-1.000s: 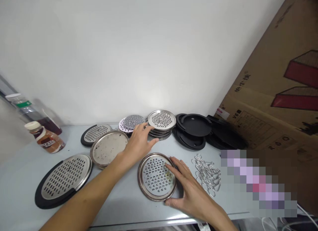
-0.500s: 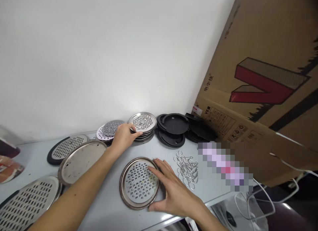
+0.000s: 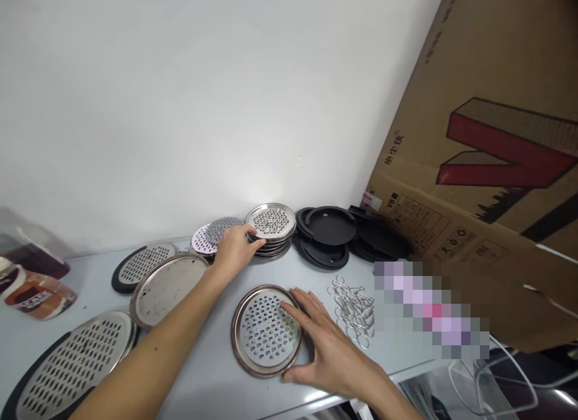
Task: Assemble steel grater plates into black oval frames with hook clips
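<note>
My left hand (image 3: 237, 248) reaches to the back and pinches the near-left edge of the top metal disc in a stack of round grater discs (image 3: 271, 222). In front of me, a round grater disc (image 3: 268, 329) with a brownish rim lies flat on the table. Around its right side curves my right hand (image 3: 323, 347), fingers apart, with the index finger over the perforated face and the thumb by the lower rim. Yellowish-green specks show near that index finger. A plain round metal tray (image 3: 167, 287) lies left of my left forearm, which partly covers it.
Oval graters (image 3: 76, 366) with black edging lie at left, near a labelled jar (image 3: 38, 296). Black round plastic pieces (image 3: 327, 227) are piled right of the stack. Looped wire pieces (image 3: 354, 311) lie beyond my right hand. A large cardboard box (image 3: 497, 227) leans at right.
The view has turned slightly left, so everything sits farther right and more of the jar shows. Both hands keep their places at the stack and the near grater disc.
</note>
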Available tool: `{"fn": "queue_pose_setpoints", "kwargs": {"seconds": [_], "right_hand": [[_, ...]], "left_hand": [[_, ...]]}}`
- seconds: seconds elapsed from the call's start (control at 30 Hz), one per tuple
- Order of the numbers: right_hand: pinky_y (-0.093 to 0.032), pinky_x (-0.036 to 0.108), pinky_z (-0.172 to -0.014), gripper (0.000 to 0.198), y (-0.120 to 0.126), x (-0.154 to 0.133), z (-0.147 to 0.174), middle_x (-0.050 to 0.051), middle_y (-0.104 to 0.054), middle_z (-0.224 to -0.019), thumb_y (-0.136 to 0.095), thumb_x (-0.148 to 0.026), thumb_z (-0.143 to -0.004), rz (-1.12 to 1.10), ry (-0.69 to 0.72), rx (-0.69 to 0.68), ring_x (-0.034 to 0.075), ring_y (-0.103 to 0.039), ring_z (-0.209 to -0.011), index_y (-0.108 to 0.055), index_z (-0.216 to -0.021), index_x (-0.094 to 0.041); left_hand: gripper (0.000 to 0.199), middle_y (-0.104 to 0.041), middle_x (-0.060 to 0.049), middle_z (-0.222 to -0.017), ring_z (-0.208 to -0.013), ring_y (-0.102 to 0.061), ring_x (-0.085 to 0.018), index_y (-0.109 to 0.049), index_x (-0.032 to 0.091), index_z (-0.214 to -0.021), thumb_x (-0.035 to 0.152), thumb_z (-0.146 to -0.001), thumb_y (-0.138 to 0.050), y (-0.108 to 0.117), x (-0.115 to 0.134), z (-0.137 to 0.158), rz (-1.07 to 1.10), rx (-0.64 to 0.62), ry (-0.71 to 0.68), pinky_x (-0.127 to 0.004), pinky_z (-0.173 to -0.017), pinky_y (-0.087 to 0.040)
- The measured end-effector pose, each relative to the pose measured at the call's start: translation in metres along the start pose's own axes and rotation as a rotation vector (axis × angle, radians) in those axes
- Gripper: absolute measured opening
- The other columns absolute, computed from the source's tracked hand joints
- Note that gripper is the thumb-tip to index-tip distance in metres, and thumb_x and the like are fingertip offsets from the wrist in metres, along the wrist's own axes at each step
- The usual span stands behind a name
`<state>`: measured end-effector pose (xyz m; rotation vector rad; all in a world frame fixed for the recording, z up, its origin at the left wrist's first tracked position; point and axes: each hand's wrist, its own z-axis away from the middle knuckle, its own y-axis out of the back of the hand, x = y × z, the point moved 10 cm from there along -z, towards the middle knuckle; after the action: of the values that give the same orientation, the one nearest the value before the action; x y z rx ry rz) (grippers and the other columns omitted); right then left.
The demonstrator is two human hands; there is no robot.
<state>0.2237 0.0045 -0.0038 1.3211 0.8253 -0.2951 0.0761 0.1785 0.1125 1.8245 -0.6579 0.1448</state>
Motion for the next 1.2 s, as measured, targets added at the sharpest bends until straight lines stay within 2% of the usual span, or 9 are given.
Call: {"fn": "queue_pose_setpoints", "kwargs": {"seconds": [0.2,0.4,0.57,0.77,0.9,1.0,1.1,1.2], "right_hand": [[-0.017,0.056,-0.120,0.107,-0.001,0.001,0.001,0.007,-0.011,-0.165,-0.078,-0.068,-0.062,0.012,-0.014,-0.004,0.037,-0.006,-0.150,-0.030,-0.152,-0.034],[-0.019,0.054,-0.120,0.108,0.000,0.001,0.001,0.007,-0.011,-0.165,-0.077,-0.068,-0.062,0.019,-0.021,0.000,0.036,-0.007,-0.150,-0.030,-0.152,-0.033],[-0.018,0.057,-0.120,0.107,-0.001,0.001,0.001,0.008,-0.012,-0.164,-0.077,-0.067,-0.062,0.000,-0.011,0.000,0.038,-0.007,-0.149,-0.030,-0.152,-0.033],[-0.019,0.056,-0.120,0.108,0.000,0.001,0.001,0.006,-0.011,-0.165,-0.077,-0.068,-0.062,0.005,-0.005,0.007,0.037,-0.007,-0.150,-0.029,-0.152,-0.034],[-0.020,0.054,-0.120,0.112,0.001,0.001,0.002,0.006,-0.007,-0.165,-0.077,-0.068,-0.062,-0.018,-0.028,-0.002,0.036,-0.006,-0.150,-0.024,-0.154,-0.034],[-0.020,0.053,-0.120,0.112,0.002,-0.001,0.002,0.004,-0.006,-0.165,-0.076,-0.067,-0.064,-0.025,-0.038,-0.001,0.034,-0.005,-0.150,-0.019,-0.155,-0.036],[-0.019,0.052,-0.121,0.110,0.003,-0.001,0.002,0.003,-0.006,-0.165,-0.076,-0.066,-0.065,-0.020,-0.039,0.003,0.033,-0.005,-0.150,-0.019,-0.154,-0.036],[-0.020,0.052,-0.121,0.110,0.002,-0.001,0.002,0.003,-0.008,-0.165,-0.077,-0.066,-0.065,-0.021,-0.031,0.008,0.033,-0.006,-0.150,-0.020,-0.154,-0.036]], "left_hand": [[0.012,-0.076,-0.004,-0.092,-0.093,-0.067,-0.026,-0.075,0.024,-0.085,0.034,-0.080,-0.072,0.001,-0.003,0.001,0.051,-0.018,0.017,-0.035,-0.087,-0.046],[0.015,-0.075,-0.002,-0.080,-0.082,-0.068,-0.024,-0.076,0.024,-0.081,0.037,-0.076,-0.073,-0.001,-0.008,-0.005,0.101,-0.055,0.054,-0.031,-0.075,-0.047],[0.016,-0.073,0.000,-0.076,-0.079,-0.068,-0.022,-0.075,0.023,-0.076,0.039,-0.073,-0.075,0.001,-0.007,-0.011,0.128,-0.088,0.050,-0.030,-0.074,-0.047],[0.010,-0.071,-0.002,-0.090,-0.095,-0.064,-0.023,-0.074,0.024,-0.075,0.033,-0.075,-0.077,0.009,0.006,-0.014,0.141,-0.013,-0.064,-0.033,-0.089,-0.046],[0.007,-0.066,-0.006,-0.117,-0.119,-0.055,-0.027,-0.075,0.025,-0.078,0.031,-0.077,-0.077,0.016,0.010,-0.009,0.151,0.067,-0.104,-0.038,-0.104,-0.039],[0.006,-0.062,-0.005,-0.128,-0.127,-0.050,-0.027,-0.075,0.026,-0.080,0.030,-0.078,-0.076,0.018,0.011,-0.007,0.166,0.098,-0.118,-0.037,-0.108,-0.036],[0.008,-0.067,-0.005,-0.116,-0.116,-0.058,-0.025,-0.073,0.024,-0.080,0.032,-0.079,-0.075,0.016,0.009,-0.009,0.184,0.095,-0.111,-0.035,-0.102,-0.040],[0.014,-0.072,-0.001,-0.093,-0.093,-0.066,-0.022,-0.072,0.023,-0.082,0.037,-0.081,-0.071,0.012,0.002,-0.012,0.210,0.063,-0.085,-0.031,-0.087,-0.047]]}}
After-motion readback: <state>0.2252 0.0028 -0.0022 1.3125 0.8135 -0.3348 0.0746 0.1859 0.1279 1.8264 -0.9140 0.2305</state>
